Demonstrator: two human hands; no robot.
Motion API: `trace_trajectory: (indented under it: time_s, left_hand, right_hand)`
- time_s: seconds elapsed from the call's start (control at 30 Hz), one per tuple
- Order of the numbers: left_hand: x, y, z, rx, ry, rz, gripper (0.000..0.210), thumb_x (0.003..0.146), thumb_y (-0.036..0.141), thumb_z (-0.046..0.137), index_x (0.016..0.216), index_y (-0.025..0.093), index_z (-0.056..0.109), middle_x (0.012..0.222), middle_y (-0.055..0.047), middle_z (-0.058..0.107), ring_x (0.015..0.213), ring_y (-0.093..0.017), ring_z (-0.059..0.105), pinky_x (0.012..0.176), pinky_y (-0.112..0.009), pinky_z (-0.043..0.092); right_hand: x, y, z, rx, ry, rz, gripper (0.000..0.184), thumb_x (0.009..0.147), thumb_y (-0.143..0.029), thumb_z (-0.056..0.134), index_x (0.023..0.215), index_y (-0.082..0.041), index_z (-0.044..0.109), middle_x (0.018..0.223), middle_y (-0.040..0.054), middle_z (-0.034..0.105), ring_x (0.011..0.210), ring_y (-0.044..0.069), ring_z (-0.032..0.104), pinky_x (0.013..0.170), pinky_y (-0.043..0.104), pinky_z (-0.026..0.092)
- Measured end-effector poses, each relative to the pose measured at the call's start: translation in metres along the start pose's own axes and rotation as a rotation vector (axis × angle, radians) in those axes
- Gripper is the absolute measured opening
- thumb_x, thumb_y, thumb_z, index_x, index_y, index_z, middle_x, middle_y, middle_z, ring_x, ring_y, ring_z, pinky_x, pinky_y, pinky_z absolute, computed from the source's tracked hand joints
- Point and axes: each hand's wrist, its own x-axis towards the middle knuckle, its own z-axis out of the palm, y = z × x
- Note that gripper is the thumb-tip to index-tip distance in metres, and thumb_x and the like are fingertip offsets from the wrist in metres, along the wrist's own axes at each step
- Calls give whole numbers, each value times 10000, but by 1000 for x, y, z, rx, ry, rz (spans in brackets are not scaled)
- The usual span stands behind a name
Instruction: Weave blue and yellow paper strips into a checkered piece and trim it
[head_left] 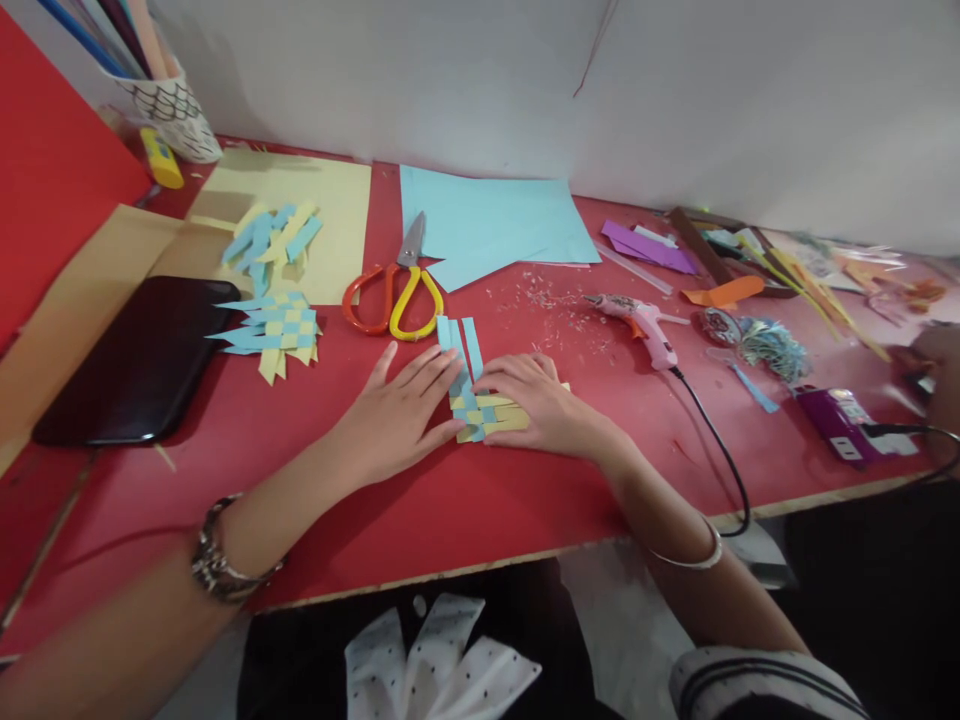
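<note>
Partly checkered blue-yellow paper weave [486, 414]

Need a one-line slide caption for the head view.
Left hand and right hand at a blue-and-yellow paper weave, scissors and pink glue gun nearby on the red table.

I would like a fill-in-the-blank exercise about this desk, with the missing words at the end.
1. The left hand and right hand touch a yellow and ____ paper weave.
2. The scissors have one red handle and one ____ one.
3. The glue gun is mostly ____.
4. In the picture, the scissors lie to the ____ of the glue gun.

Missing words: blue; yellow; pink; left.
</note>
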Motion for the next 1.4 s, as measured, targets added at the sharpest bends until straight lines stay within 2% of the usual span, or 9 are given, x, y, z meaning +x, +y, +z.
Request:
trace_trajectory:
  time_s: [0.13, 0.27, 0.5, 0.73, 1.1, 1.27, 1.4]
  left_hand:
    - [0, 9, 2, -4, -46, -16, 635, 896, 527, 219, 1379, 118, 266, 1445, -89, 284, 1338, -228, 225, 1088, -507, 96]
    - [0, 12, 2, -1, -70, -21, 604, 894, 499, 280, 1388, 154, 245, 1459, -73, 248, 1349, -221, 192, 1084, -519, 81]
    - [0, 10, 4, -22, -63, 46, 526, 917, 451, 231, 1384, 212, 261, 1455, -45, 270, 1344, -205, 207, 1082, -491, 98]
    - [-1, 10, 6, -1, -55, 77, 536, 923, 451, 190, 1387, 191, 260, 1456, -55, 268, 1340, -204, 220, 1088, -455, 86]
    - [0, 11, 3, -18, -82, 67, 526, 922, 427, 229, 1397, 202, 230, 1464, -48, 240, 1347, -206, 199, 1088, -454, 80]
    - [0, 11, 2, -9, -96, 73, 519, 925, 430, 224, 1394, 207, 237, 1466, -43, 232, 1349, -202, 192, 1088, -457, 83]
    - [0, 11, 2, -6, -98, 76, 511, 929, 419, 220, 1394, 207, 236, 1466, -48, 229, 1351, -204, 185, 1087, -458, 84]
  right_hand:
    - [-1, -2, -1, 7, -4, -11, 401, 745, -425, 610, 1065, -197, 526, 1103, 74, 553, 1041, 214, 472, 885, 345, 250]
    - [-5, -4, -8, 19, 19, 101, 350, 782, -384, 568, 1079, -210, 505, 1077, 66, 572, 1015, 217, 494, 844, 348, 254]
    - [-8, -5, -15, 45, -81, 170, 195, 838, -287, 509, 1015, -209, 532, 1031, 43, 582, 929, 183, 527, 785, 326, 244]
    - [-7, -5, -8, 119, 3, 248, 98, 839, -272, 504, 853, -186, 548, 865, 0, 612, 787, 141, 541, 795, 322, 218]
    - [-3, -6, -4, 63, 38, 181, 90, 825, -246, 509, 880, -192, 555, 896, 13, 579, 862, 151, 543, 857, 337, 218]
    - [-3, -6, -5, 93, 25, 160, 99, 813, -238, 524, 887, -183, 560, 917, 27, 596, 865, 155, 548, 812, 303, 275]
    - [-4, -5, -6, 156, 45, 189, 118, 821, -277, 532, 887, -188, 571, 923, 10, 630, 851, 147, 563, 826, 308, 260]
